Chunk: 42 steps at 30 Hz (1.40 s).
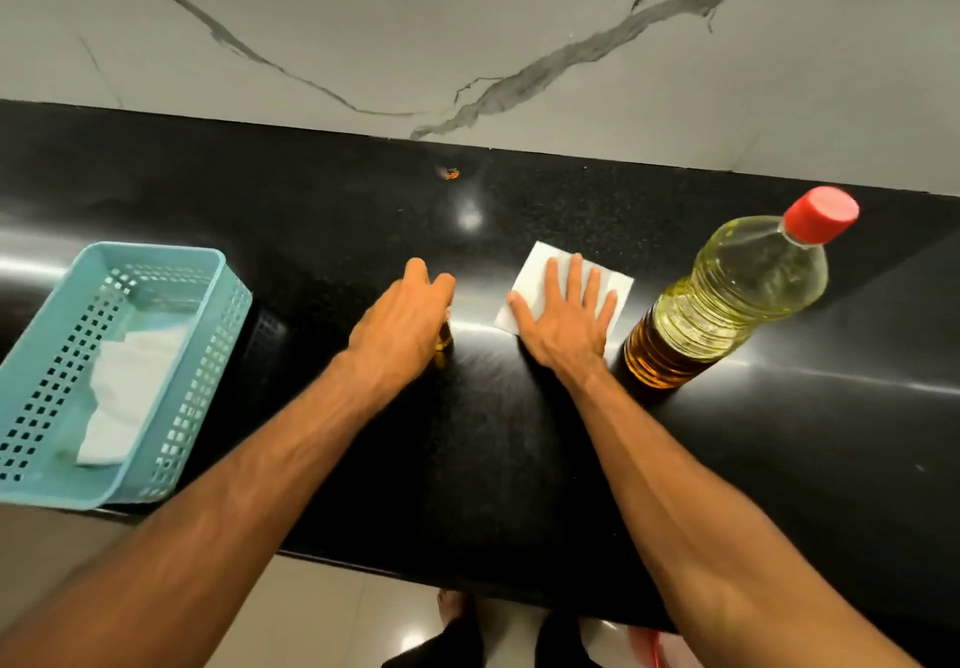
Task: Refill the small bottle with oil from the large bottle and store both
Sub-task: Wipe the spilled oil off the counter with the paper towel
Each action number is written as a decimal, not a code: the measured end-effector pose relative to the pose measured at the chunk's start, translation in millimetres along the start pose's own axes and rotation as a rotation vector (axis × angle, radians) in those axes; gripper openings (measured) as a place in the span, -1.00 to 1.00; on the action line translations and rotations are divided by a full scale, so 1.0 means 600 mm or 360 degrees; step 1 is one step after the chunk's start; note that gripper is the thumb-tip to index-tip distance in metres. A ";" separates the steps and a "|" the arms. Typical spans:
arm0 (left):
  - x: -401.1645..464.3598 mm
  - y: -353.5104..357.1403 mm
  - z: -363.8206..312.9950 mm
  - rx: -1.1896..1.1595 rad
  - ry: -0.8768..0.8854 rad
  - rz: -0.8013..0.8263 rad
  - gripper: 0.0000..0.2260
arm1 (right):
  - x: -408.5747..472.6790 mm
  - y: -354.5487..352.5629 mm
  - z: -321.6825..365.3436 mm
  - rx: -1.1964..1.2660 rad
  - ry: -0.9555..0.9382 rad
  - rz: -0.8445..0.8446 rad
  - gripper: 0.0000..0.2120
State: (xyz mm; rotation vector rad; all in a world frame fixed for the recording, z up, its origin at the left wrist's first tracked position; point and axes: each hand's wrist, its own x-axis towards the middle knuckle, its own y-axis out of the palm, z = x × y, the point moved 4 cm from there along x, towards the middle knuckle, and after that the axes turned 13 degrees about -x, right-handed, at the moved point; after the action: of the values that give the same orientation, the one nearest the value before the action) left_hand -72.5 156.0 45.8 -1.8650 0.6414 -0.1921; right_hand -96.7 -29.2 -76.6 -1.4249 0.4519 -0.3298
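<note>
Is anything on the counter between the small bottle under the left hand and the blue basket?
Nothing visible. The left hand grips the small amber oil bottle, and the glossy black counter between it and the light blue perforated plastic basket shows bare. A white cloth lies inside.

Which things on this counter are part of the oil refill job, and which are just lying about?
Part of the job:
- large bottle, red cap on, standing on the counter
- small bottle, mostly hidden under the left hand
- white napkin, pressed flat by the right hand
- blue basket, possibly for storage

Lying about:
- white tissue inside the basket
- small orange scrap near the wall
</note>
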 end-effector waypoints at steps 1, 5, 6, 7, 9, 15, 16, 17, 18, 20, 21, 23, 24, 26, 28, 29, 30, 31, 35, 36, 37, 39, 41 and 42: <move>-0.003 0.000 0.005 -0.0058 0.0026 -0.0007 -0.90 | 0.008 -0.001 0.010 0.0005 0.0020 -0.0001 -0.26; -0.009 -0.032 0.030 -0.0256 0.0060 -0.0175 -0.90 | -0.051 0.007 0.081 -0.0005 -0.0296 0.0044 -0.28; -0.011 -0.048 0.039 -0.0285 0.0047 -0.0248 -0.90 | -0.083 0.010 0.090 -0.0023 -0.0349 0.0043 -0.29; -0.014 -0.065 0.050 -0.0305 0.0025 -0.0323 -0.90 | -0.113 0.015 0.088 -0.0042 -0.0358 0.0050 -0.31; -0.020 -0.102 0.072 -0.0338 -0.0011 -0.0445 -0.91 | -0.127 0.021 0.061 -0.0105 -0.0275 0.0064 -0.33; -0.036 -0.175 0.105 -0.0299 -0.0035 -0.0637 -0.92 | 0.053 0.001 0.074 -0.0039 -0.0065 0.0092 -0.31; -0.038 -0.183 0.105 -0.0286 -0.0037 -0.0655 -0.92 | 0.058 0.006 0.116 -0.0043 -0.0138 0.0074 -0.30; -0.040 -0.190 0.103 -0.0275 -0.0032 -0.0671 -0.92 | 0.050 0.013 0.160 -0.0044 -0.0222 0.0015 -0.30; -0.040 -0.196 0.102 -0.0268 -0.0026 -0.0679 -0.91 | 0.027 0.022 0.204 -0.0041 -0.0319 -0.0050 -0.28; -0.039 -0.202 0.099 -0.0270 -0.0026 -0.0676 -0.90 | -0.063 0.040 0.282 -0.0083 -0.0615 -0.0022 -0.24; -0.038 -0.204 0.099 -0.0278 -0.0037 -0.0671 -0.89 | -0.121 0.050 0.306 -0.0094 -0.0760 0.0030 -0.25; -0.037 -0.204 0.102 -0.0288 -0.0048 -0.0661 -0.90 | -0.233 0.055 0.313 -0.0074 -0.0962 0.0078 -0.29; -0.037 -0.202 0.105 -0.0287 -0.0050 -0.0652 -0.90 | -0.275 0.057 0.295 -0.0086 -0.0993 0.0063 -0.30; -0.037 -0.197 0.110 -0.0298 -0.0065 -0.0635 -0.90 | -0.305 0.060 0.228 -0.0122 -0.0904 0.0066 -0.32; -0.041 -0.196 0.118 -0.0310 -0.0076 -0.0634 -0.91 | -0.248 0.048 0.148 -0.0208 -0.0647 -0.0031 -0.32; -0.044 -0.196 0.120 -0.0311 -0.0081 -0.0633 -0.91 | -0.196 0.041 0.114 -0.0236 -0.0502 -0.0041 -0.32; -0.047 -0.196 0.122 -0.0311 -0.0086 -0.0633 -0.91 | -0.137 0.031 0.086 -0.0213 -0.0351 0.0025 -0.33; -0.051 -0.196 0.124 -0.0312 -0.0090 -0.0635 -0.91 | -0.078 0.019 0.073 -0.0135 -0.0223 0.0087 -0.33; -0.066 -0.205 0.124 -0.0303 -0.0093 -0.0680 -0.91 | 0.058 0.010 0.167 -0.0013 -0.0226 0.0096 -0.29; -0.069 -0.210 0.123 -0.0301 -0.0091 -0.0695 -0.91 | 0.052 0.015 0.213 -0.0038 -0.0324 0.0060 -0.28; -0.071 -0.214 0.121 -0.0298 -0.0084 -0.0708 -0.91 | 0.032 0.023 0.258 -0.0066 -0.0437 0.0001 -0.27; -0.071 -0.219 0.115 -0.0295 -0.0050 -0.0720 -0.92 | -0.039 0.036 0.330 -0.0085 -0.0646 -0.0073 -0.27; -0.066 -0.217 0.106 -0.0300 -0.0026 -0.0709 -0.92 | -0.123 0.049 0.366 -0.0102 -0.0794 0.0006 -0.29; -0.064 -0.212 0.101 -0.0301 -0.0019 -0.0691 -0.91 | -0.162 0.054 0.369 -0.0071 -0.0821 0.0035 -0.29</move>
State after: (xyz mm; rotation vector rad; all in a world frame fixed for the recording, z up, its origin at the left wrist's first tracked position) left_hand -35.8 257.6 144.4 -2.1712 0.2438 -0.4133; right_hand -75.0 213.4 -79.8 -1.4832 0.0529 0.0715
